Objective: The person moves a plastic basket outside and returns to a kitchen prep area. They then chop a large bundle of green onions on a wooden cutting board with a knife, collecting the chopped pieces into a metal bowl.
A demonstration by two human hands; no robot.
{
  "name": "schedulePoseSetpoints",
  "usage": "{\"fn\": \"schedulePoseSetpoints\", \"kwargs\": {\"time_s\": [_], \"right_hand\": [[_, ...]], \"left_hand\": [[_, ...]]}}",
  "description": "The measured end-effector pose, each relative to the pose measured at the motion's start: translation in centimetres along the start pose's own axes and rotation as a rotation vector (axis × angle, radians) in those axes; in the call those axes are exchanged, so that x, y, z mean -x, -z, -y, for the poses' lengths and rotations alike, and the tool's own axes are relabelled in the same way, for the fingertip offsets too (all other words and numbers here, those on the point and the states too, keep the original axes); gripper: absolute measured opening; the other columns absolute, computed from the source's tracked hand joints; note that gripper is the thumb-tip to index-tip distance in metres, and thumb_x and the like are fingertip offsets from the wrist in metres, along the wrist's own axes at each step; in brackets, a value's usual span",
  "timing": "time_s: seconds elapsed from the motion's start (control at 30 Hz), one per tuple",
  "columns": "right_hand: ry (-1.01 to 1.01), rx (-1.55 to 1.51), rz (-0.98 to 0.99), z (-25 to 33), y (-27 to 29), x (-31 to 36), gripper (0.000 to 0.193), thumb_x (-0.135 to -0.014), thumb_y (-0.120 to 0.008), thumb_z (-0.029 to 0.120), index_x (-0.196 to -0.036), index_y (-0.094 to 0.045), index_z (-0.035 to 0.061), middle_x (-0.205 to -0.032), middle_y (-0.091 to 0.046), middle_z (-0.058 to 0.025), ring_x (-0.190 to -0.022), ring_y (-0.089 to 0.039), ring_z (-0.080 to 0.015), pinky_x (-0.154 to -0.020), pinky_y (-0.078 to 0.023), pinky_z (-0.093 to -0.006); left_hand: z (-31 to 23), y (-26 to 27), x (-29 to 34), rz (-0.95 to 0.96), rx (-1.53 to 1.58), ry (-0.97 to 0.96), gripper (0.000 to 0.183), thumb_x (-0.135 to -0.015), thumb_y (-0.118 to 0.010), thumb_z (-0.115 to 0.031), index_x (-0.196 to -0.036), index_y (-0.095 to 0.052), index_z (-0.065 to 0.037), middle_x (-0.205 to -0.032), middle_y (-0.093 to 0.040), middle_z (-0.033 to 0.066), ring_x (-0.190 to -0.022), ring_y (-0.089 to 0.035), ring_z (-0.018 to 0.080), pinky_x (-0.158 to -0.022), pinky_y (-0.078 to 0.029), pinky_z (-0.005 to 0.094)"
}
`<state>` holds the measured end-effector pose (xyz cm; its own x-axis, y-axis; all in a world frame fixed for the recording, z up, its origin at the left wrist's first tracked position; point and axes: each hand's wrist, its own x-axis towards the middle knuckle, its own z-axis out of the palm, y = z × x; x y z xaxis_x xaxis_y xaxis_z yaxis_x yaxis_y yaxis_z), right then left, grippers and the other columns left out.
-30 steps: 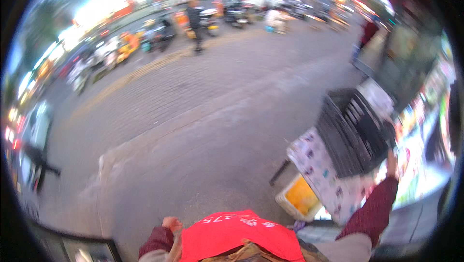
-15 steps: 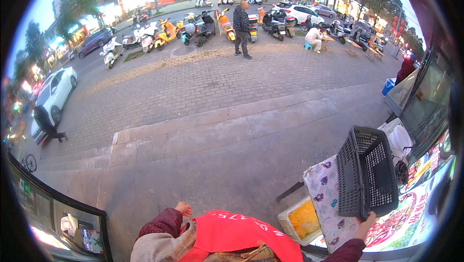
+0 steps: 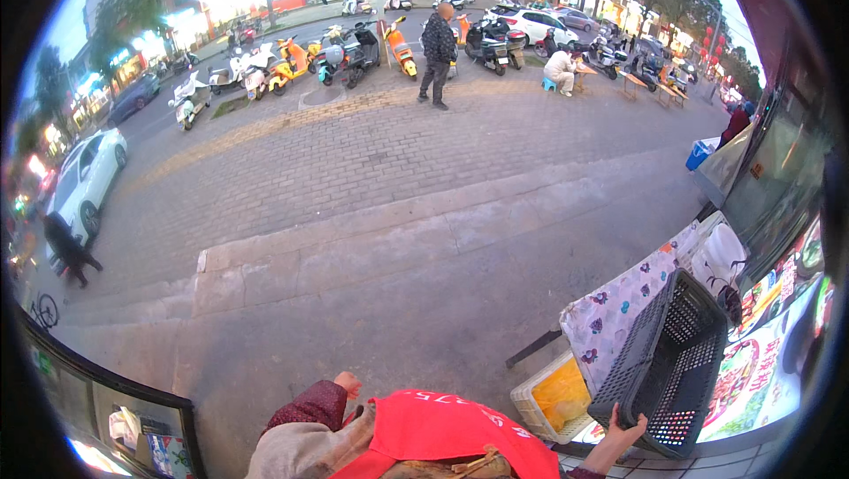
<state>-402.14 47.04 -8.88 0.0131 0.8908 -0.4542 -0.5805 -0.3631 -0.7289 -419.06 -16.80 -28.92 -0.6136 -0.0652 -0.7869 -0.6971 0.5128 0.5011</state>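
At the lower right, my right hand (image 3: 622,436) grips the near end of a black plastic crate (image 3: 681,364) with perforated sides. The crate is tilted, its opening turned toward the right, and no contents show in it. It stands over a table with a fruit-patterned cloth (image 3: 610,315). My left hand (image 3: 348,383) hangs in front of the red apron (image 3: 442,435), fingers loosely curled, with nothing visible in it.
Below the table sits a pale crate with a yellow bag (image 3: 563,395). A white tub (image 3: 721,249) stands behind the black crate, beside a lit picture panel (image 3: 752,373). A glass-sided case (image 3: 133,426) is at lower left. A person (image 3: 436,54) stands on the paving near parked scooters.
The black crate has swung down and nearer to me, its near end dropping past the table edge with my right hand. More tablecloth shows behind it. My left hand has barely moved.
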Motion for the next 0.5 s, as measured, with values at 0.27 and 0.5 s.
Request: {"fn": "schedulePoseSetpoints", "kwargs": {"time_s": [0.27, 0.5], "right_hand": [[0.08, 0.212, 0.022, 2.7, -5.9, -1.6, 0.051, -0.086, -0.055, 0.028, -0.126, -0.04, -0.0006, -0.126, -0.046, -0.0231, -0.088, -0.058, -0.0415, -0.07, -0.058, -0.0474], [0.784, 1.287, 0.106, 0.8, -7.5, 0.8, 0.058, -0.091, -0.062, 0.018, -0.136, -0.033, -0.0033, -0.127, -0.051, -0.0255, -0.101, -0.059, -0.037, -0.083, -0.053, -0.0443]], "left_hand": [[9.5, 2.1, 2.2, -0.075, 0.162, 0.0, 0.013, -0.083, -0.062, -0.012, -0.08, -0.066, 0.0, -0.069, -0.064, 0.011, -0.059, -0.067, 0.0225, -0.049, -0.055, 0.0367], [23.6, 5.2, 8.8, -0.129, -0.025, 0.089, 0.015, -0.078, -0.064, -0.016, -0.074, -0.067, -0.002, -0.065, -0.064, 0.0116, -0.058, -0.067, 0.0238, -0.048, -0.052, 0.0376]]}}
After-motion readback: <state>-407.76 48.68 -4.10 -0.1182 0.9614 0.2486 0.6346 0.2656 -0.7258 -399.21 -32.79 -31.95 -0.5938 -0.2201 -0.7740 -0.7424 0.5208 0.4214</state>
